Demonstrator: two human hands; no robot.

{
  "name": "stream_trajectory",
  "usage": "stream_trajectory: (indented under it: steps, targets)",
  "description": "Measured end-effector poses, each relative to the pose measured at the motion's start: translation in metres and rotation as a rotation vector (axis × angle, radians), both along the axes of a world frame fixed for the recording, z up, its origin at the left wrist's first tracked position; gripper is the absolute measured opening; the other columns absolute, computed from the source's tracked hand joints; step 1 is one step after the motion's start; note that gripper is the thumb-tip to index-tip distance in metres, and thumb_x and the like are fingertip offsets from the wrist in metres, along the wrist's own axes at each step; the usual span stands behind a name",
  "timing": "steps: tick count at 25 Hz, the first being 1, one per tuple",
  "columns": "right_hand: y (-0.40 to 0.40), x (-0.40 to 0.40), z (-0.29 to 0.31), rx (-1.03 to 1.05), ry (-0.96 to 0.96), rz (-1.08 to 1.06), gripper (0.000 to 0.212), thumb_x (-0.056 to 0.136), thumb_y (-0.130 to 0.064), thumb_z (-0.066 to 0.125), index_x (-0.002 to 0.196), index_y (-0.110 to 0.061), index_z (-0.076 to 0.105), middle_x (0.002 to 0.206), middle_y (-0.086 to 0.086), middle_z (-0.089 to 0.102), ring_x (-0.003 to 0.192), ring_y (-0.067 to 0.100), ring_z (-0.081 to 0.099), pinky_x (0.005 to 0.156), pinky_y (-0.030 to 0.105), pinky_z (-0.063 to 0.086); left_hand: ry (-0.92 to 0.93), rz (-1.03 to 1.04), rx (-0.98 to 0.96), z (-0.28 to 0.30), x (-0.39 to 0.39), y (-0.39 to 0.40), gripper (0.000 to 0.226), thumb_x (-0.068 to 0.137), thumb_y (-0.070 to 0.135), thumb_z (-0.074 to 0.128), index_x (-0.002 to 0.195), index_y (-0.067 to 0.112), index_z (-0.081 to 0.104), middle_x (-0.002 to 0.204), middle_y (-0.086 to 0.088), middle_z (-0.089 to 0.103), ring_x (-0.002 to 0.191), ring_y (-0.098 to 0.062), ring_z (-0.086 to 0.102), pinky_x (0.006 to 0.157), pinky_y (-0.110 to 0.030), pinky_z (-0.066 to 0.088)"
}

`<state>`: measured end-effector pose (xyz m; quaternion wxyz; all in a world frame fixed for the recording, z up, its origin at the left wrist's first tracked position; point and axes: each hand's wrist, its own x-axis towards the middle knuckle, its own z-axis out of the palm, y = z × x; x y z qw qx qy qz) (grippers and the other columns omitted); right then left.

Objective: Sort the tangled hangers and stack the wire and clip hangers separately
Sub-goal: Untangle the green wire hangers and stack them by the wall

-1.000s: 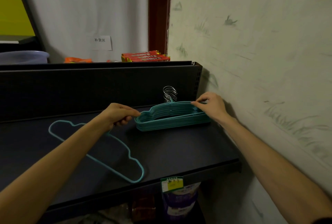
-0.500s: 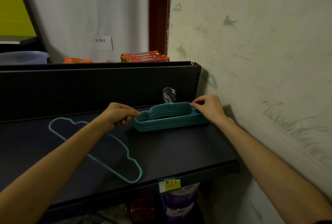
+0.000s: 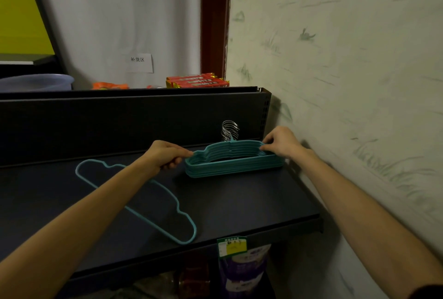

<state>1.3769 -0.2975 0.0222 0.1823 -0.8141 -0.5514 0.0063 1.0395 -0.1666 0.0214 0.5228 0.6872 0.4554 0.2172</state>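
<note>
Both hands grip the ends of a stack of teal hangers on a dark shelf.

Head view: the hanger stack (image 3: 233, 162) rests at the back right of the shelf (image 3: 251, 200), silver hooks (image 3: 229, 130) upright near the back panel. The left hand (image 3: 165, 156) pinches the stack's left end; the right hand (image 3: 279, 141) pinches its right end, close to the wall. A single teal hanger (image 3: 134, 199) lies flat to the left, under the left forearm.

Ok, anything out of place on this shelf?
One loose hanger lies flat and askew on the shelf, apart from the neat stack that both hands hold at its ends. Nothing looks damaged.
</note>
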Motion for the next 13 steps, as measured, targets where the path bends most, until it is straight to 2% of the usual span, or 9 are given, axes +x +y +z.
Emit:
stream_trajectory:
  steps: [2,5,9,13]
  targets:
    - [0.003,0.003,0.001,-0.028,0.006,-0.018,0.022,0.082,-0.032,0.082,0.097,-0.015,0.082,0.074,-0.009,0.066,0.066,0.002,0.057,0.058,0.019,0.038,-0.006,0.01,0.015,0.001,0.002,-0.001,0.022,0.079,0.022,0.084,0.094,0.008,0.079,0.051,0.001,0.054,0.038,-0.007,0.042,0.037,-0.017,0.032]
    - [0.008,0.003,-0.002,-0.169,-0.03,-0.015,0.038,0.081,-0.036,0.083,0.109,-0.011,0.076,0.092,0.002,0.071,0.077,0.013,0.058,0.07,0.027,0.041,0.03,-0.004,0.01,0.002,0.002,0.0,0.02,0.079,0.024,0.084,0.092,0.009,0.079,0.051,0.002,0.054,0.039,-0.007,0.043,0.039,-0.019,0.033]
    - [0.009,0.004,-0.006,-0.181,-0.093,-0.036,0.025,0.081,-0.032,0.083,0.1,-0.016,0.079,0.079,-0.002,0.065,0.076,0.016,0.059,0.069,0.028,0.042,0.078,-0.054,0.0,-0.002,0.007,0.0,0.018,0.08,0.014,0.083,0.096,0.009,0.077,0.05,0.001,0.058,0.039,-0.006,0.046,0.039,-0.018,0.037]
    - [0.014,0.008,-0.001,-0.246,-0.105,-0.036,0.027,0.079,-0.034,0.084,0.099,-0.017,0.081,0.076,-0.002,0.067,0.074,0.017,0.061,0.069,0.028,0.045,0.096,-0.008,0.001,-0.003,0.012,0.001,0.014,0.082,0.008,0.079,0.095,0.003,0.077,0.048,-0.001,0.058,0.035,-0.006,0.047,0.038,-0.019,0.038]
